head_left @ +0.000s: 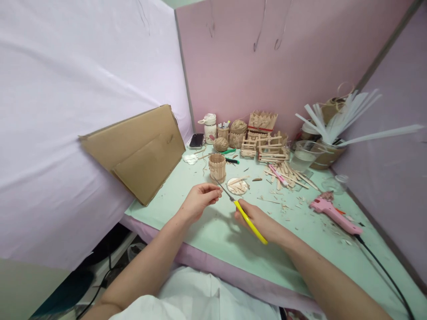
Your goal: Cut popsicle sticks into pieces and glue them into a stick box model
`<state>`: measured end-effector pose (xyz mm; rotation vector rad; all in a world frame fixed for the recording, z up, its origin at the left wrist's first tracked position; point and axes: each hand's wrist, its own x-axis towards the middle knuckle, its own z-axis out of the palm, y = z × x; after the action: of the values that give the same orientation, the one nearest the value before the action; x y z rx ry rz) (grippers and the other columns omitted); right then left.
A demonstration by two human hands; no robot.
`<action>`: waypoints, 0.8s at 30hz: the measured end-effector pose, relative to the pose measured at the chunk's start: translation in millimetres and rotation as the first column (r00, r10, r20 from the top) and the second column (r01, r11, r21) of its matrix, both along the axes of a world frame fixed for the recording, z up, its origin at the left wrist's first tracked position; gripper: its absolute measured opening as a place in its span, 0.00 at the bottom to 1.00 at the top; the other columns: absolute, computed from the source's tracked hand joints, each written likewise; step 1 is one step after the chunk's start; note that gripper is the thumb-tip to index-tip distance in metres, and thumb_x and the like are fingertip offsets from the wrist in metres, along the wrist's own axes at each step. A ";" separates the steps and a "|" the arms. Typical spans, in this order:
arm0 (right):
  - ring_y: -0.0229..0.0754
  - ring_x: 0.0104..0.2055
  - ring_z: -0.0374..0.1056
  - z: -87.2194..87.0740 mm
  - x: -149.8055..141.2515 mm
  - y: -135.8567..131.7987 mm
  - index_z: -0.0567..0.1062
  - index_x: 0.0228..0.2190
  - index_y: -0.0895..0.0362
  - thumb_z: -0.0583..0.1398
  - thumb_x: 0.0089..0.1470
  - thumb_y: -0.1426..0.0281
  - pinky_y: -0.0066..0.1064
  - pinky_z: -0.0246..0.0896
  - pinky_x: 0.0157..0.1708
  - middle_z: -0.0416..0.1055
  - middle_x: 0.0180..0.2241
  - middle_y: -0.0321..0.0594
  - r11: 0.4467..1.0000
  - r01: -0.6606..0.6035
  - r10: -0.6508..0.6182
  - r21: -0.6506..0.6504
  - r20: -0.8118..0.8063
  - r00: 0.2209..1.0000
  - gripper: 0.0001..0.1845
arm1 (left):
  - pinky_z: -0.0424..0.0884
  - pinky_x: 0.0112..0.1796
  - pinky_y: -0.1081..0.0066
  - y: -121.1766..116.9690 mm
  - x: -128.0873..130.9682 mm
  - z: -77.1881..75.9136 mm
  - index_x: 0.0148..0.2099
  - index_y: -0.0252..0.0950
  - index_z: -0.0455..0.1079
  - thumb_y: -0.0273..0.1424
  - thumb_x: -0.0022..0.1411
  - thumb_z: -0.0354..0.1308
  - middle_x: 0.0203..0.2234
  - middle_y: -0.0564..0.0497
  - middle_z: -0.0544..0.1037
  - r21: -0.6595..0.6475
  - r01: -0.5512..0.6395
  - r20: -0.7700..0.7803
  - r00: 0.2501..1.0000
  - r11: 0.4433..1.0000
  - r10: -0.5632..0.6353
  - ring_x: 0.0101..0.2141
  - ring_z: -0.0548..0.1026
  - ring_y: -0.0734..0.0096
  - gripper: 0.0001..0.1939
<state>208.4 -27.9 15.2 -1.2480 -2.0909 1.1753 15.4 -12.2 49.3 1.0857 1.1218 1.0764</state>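
My right hand [263, 218] is closed around scissors [247, 218] with long yellow handles. Their dark metal blades point up and left, toward the fingertips of my left hand [199, 200]. That hand is pinched shut beside the blades; whatever is between its fingers is too small to make out. Just beyond both hands, a small round cup [217, 169] covered in wooden sticks stands upright on the green tabletop. To its right lies a round white dish [236, 193] with cut wood pieces on it.
A cardboard sheet [147, 155] leans at the left. Stick crates [273, 153], twine balls [220, 144] and a white bottle [210, 131] stand at the back. At right are loose sticks [293, 174], a pink glue gun [335, 215] with a black cable, and white strips [340, 118] in a container.
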 end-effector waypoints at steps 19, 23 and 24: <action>0.43 0.30 0.65 -6.5 3.3 3.5 0.64 0.35 0.55 0.58 0.49 0.56 0.29 0.49 0.25 0.70 0.31 0.43 0.958 0.195 -0.263 0.209 0.373 0.890 0.17 | 0.67 0.35 0.74 8.6 -13.5 -0.2 0.31 0.33 0.73 0.33 0.42 0.67 0.25 0.51 0.74 0.029 -0.271 0.117 0.957 0.962 0.267 0.27 0.70 0.78 0.13; 0.48 0.36 0.67 -11.4 3.8 6.4 0.68 0.38 0.59 0.58 0.49 0.64 0.31 0.53 0.30 0.71 0.36 0.51 0.958 0.137 -0.247 0.253 0.477 0.843 0.15 | 0.67 0.38 0.73 9.5 -14.9 -1.1 0.32 0.32 0.73 0.32 0.41 0.67 0.27 0.50 0.75 0.008 -0.247 0.140 0.960 0.969 0.244 0.29 0.71 0.78 0.14; 0.49 0.39 0.66 -11.9 3.3 6.5 0.69 0.39 0.60 0.59 0.49 0.65 0.32 0.55 0.33 0.70 0.38 0.51 0.957 0.114 -0.232 0.268 0.465 0.855 0.15 | 0.67 0.38 0.72 9.3 -13.9 -2.4 0.32 0.32 0.73 0.31 0.41 0.67 0.27 0.50 0.75 0.004 -0.227 0.139 0.965 0.974 0.224 0.29 0.71 0.77 0.14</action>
<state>211.8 -21.4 3.3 -1.7131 -2.3120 0.5418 1.5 -2.9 47.0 0.8987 1.1443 1.3242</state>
